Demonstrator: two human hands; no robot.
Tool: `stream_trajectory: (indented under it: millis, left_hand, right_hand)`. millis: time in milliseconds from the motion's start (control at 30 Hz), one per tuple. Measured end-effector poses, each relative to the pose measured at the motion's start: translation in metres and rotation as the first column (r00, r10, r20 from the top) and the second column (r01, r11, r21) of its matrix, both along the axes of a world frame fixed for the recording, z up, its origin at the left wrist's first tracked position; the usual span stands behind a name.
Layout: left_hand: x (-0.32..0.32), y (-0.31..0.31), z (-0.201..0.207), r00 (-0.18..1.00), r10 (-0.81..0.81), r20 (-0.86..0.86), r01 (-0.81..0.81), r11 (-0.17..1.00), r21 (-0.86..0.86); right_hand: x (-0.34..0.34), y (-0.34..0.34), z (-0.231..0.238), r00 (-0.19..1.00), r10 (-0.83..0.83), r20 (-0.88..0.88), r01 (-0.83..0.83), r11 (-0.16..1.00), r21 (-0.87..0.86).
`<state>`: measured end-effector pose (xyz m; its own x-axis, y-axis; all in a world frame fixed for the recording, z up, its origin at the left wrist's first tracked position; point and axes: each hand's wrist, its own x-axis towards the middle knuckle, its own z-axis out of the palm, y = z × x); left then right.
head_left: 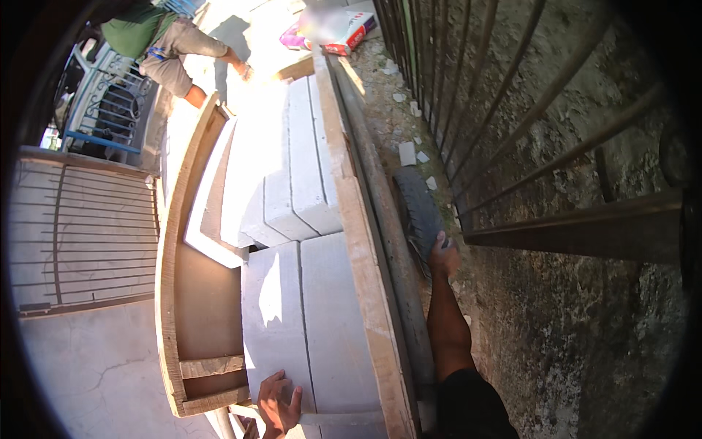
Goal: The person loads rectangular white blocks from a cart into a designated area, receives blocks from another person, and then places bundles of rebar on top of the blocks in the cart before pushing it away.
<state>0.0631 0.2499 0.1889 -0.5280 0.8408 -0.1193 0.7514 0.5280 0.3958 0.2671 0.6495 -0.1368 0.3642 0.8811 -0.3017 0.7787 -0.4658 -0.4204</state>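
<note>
Pale grey lightweight blocks (pixel 338 314) lie packed side by side inside a wooden-sided cart. My left hand (pixel 278 406) rests on the near block at the bottom, with its thumb apart from its fingers. To the right, outside the long wooden side board (pixel 358 219), my right arm reaches down alongside a black tyre (pixel 418 212). At the tyre's near end, my right hand (pixel 444 257) is closed, and a small dark bit shows at its fingers; what it grips is unclear. A white-edged tilted panel (pixel 212 183) leans within the cart's left side.
A dark metal-bar fence (pixel 497 132) and a rough wall (pixel 570 344) run along the right. Rubble pieces (pixel 407 154) lie beside the tyre. Printed bags (pixel 329 33) lie at the far end. A person in green (pixel 168 47) sits at the upper left, near a gate (pixel 102 227).
</note>
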Motion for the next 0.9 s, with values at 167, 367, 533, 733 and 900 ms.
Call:
stream_trajectory:
  millis: [167,367,533,733,900]
  left_hand:
    - [-0.005,0.022,0.019,0.992,-0.034,-0.118,0.024,0.996,-0.086]
    - [-0.002,-0.05,-0.022,0.98,0.103,-0.173,-0.114,0.992,-0.051]
    - [0.021,0.013,0.022,0.927,0.373,0.048,-0.368,0.925,-0.089]
    - [0.009,-0.014,-0.009,0.953,0.278,0.121,-0.292,0.948,0.128]
    - [0.012,-0.005,0.005,0.968,0.241,-0.069,-0.243,0.969,-0.03]
  right_hand:
    - [0.031,-0.006,-0.039,0.987,-0.091,0.131,0.087,0.996,0.035]
    - [0.03,-0.007,-0.033,0.99,0.04,0.133,-0.052,0.995,0.091]
    - [0.03,0.016,-0.023,0.991,0.027,0.135,-0.033,0.998,0.047]
    - [0.024,0.019,-0.026,0.993,0.038,0.109,-0.039,0.999,0.011]
    - [0.024,0.023,-0.032,0.994,0.039,0.098,-0.039,0.999,-0.003]
